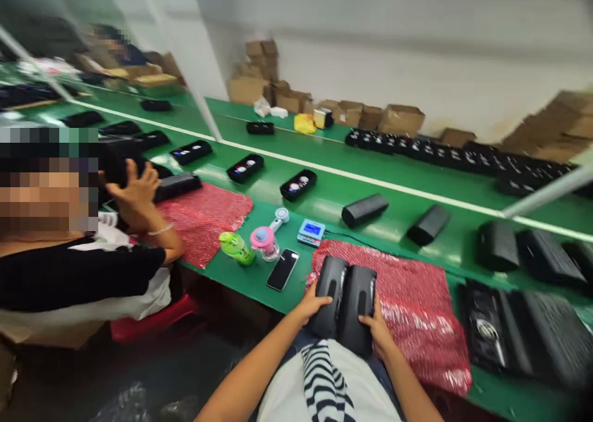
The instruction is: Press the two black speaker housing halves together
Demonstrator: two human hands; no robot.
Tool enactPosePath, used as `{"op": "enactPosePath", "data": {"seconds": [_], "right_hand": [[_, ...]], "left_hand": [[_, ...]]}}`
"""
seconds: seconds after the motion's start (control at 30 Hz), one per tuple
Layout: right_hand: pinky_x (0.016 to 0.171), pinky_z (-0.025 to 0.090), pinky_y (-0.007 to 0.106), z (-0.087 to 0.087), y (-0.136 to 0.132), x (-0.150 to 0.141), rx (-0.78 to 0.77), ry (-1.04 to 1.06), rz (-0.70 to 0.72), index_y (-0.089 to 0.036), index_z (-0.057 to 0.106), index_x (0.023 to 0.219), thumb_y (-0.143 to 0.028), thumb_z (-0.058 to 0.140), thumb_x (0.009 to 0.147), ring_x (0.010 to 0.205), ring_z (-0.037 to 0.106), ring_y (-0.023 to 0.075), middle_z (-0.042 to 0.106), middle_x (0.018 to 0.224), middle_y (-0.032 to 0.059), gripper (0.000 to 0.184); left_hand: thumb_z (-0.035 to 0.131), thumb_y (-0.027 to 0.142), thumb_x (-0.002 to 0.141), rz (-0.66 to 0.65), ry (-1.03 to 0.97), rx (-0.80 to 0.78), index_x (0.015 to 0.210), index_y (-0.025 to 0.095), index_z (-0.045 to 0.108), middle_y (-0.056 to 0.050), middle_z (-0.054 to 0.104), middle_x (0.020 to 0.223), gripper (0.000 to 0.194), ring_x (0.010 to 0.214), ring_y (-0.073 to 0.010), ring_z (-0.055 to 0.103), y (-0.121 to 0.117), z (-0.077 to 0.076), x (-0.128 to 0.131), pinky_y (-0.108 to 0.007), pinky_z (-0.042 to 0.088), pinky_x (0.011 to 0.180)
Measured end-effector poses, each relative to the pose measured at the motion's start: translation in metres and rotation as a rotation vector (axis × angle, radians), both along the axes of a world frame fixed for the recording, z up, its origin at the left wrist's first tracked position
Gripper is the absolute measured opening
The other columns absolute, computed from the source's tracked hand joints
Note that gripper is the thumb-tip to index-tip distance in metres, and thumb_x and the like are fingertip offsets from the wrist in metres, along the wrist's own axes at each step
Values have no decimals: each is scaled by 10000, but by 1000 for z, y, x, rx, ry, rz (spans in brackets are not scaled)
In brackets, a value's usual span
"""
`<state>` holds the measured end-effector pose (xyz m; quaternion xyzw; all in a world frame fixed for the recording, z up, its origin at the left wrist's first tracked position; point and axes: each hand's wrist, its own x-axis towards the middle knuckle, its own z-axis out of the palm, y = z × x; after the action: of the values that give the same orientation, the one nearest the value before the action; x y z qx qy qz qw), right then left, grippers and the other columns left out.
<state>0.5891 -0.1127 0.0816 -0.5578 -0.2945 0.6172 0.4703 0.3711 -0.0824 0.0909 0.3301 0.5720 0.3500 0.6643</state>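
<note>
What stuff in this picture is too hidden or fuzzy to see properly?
- Head view: the near ends of the two black cases are covered by the left hand and right hand.
- Scale display: too small to read.
- Boxes along the far wall: smeared by motion blur.
- Black cases at the right: cut off by the edge.
- Co-worker's hand hides part of a dark item.

The two black oblong cases under the hands look like smooth plastic with a soft sheen, and they lie on a red sheet of bubbly, crinkled glossy film. The green bench top is smooth and slightly shiny. The black slab phone has a glassy, reflective face, and the brown boxes by the wall are matt cardboard.
</note>
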Motion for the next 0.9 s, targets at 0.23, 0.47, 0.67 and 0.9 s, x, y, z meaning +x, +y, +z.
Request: {"op": "enactPosePath", "data": {"seconds": [0.23,0.47,0.67,0.9], "right_hand": [[925,461,438,4,6,-4,-114,49,-95,-270,439,1312,-250,665,537,1073,556,258,591,1203,41,808],[996,398,398,5,6,-7,-70,-3,-76,-268,395,1333,-224,630,601,1115,520,241,512,1306,21,769],[1010,377,413,10,9,-6,-78,1,-37,-265,390,1326,-217,659,593,1086,537,247,553,1250,38,783],[818,505,398,7,10,-7,-175,-1,-157,-274,380,1314,-205,722,480,894,614,268,648,1003,28,904]], "left_hand": [[714,327,645,2,-20,-68,1418,234,242,-100,517,1311,910,1070,-220,565,4,-10,-1,-363,443,960],[705,299,648,-20,35,-101,1443,247,174,-77,521,1301,957,1072,-203,556,4,-15,-2,-339,446,949],[631,204,654,20,180,-15,1410,173,271,-102,487,1324,838,1157,-216,491,6,-9,3,-316,382,996],[663,243,614,26,501,74,1360,73,369,-173,438,1307,820,1244,-265,398,0,-7,4,-345,279,1080]]}}
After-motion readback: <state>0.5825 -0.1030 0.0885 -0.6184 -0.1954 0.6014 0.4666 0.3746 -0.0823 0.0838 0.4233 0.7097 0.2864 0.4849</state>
